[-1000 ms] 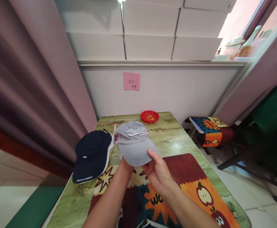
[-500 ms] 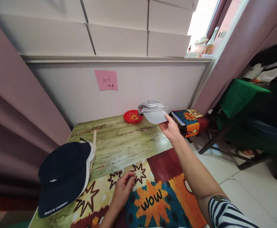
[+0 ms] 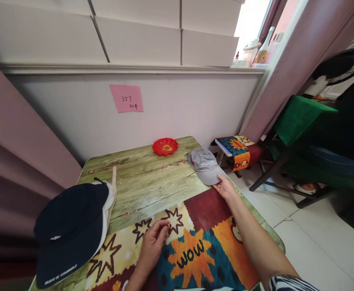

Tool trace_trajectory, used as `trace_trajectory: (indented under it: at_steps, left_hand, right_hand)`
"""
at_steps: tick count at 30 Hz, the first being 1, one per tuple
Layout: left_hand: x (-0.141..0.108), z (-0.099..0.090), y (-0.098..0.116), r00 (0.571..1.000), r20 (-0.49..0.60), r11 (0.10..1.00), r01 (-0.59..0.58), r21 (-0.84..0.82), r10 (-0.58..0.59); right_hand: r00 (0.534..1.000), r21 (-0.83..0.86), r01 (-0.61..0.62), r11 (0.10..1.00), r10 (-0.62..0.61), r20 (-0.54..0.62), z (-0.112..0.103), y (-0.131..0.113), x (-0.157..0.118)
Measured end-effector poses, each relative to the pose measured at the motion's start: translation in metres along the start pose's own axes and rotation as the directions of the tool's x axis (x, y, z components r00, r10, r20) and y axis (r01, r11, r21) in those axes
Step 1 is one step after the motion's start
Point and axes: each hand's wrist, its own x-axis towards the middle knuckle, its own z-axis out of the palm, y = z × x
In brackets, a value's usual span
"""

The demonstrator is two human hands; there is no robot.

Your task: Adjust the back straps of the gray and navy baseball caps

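Observation:
My right hand (image 3: 224, 187) pinches the brim of a grey baseball cap (image 3: 205, 160) with white lettering, at the right edge of the wood-patterned table (image 3: 140, 182). The cap sits low against the tabletop, brim pointing towards me. My left hand (image 3: 154, 240) rests above the colourful "WOW" cloth (image 3: 195, 252), thumb and fingers curled close together; whether anything small lies between them I cannot make out. At the left side of the table lies a navy cap (image 3: 70, 230) with a white inner edge and white lettering on its brim.
A red scalloped dish (image 3: 165, 146) stands near the table's back edge. A pink note (image 3: 126, 98) is stuck to the wall behind. To the right are a small cloth-covered stool (image 3: 240, 151) and a dark-clad person (image 3: 351, 121) seated beside a green-draped chair (image 3: 304, 115).
My right hand has lowered the grey cap from above the table's back right to the right edge, nearer to me. The left hand keeps its pose. The view has shifted slightly.

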Motion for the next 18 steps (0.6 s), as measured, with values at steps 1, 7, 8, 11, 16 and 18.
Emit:
trace_trajectory:
  at_steps: [1,7,8,11,16,18]
  left_hand:
    - [0.000,0.000,-0.001,1.000,-0.001,1.000,-0.001,0.006,0.001]
    - [0.001,-0.001,-0.005,0.999,0.015,0.998,-0.044,0.040,0.043]
    - [0.001,-0.001,-0.005,0.999,0.015,0.998,-0.048,0.045,0.047]
    - [0.000,0.000,-0.005,0.999,0.015,0.998,-0.041,0.051,0.040]
    - [0.000,0.001,-0.006,0.999,0.027,0.998,-0.030,0.052,0.029]
    - [-0.001,0.000,-0.006,0.999,0.031,0.998,-0.033,0.057,0.031]
  right_hand:
    - [1.000,-0.011,0.003,1.000,-0.004,-0.011,-0.002,0.001,0.002]
    - [0.996,-0.073,0.068,0.995,-0.072,-0.052,-0.005,0.012,0.009]
    - [0.995,-0.082,0.078,0.994,-0.083,-0.052,-0.006,0.013,0.009]
    - [0.993,-0.102,0.100,0.990,-0.106,-0.052,-0.007,0.015,0.008]
    - [0.991,-0.117,0.119,0.986,-0.125,-0.046,-0.008,0.016,0.006]
    - [0.990,-0.121,0.123,0.985,-0.130,-0.052,-0.008,0.016,0.006]
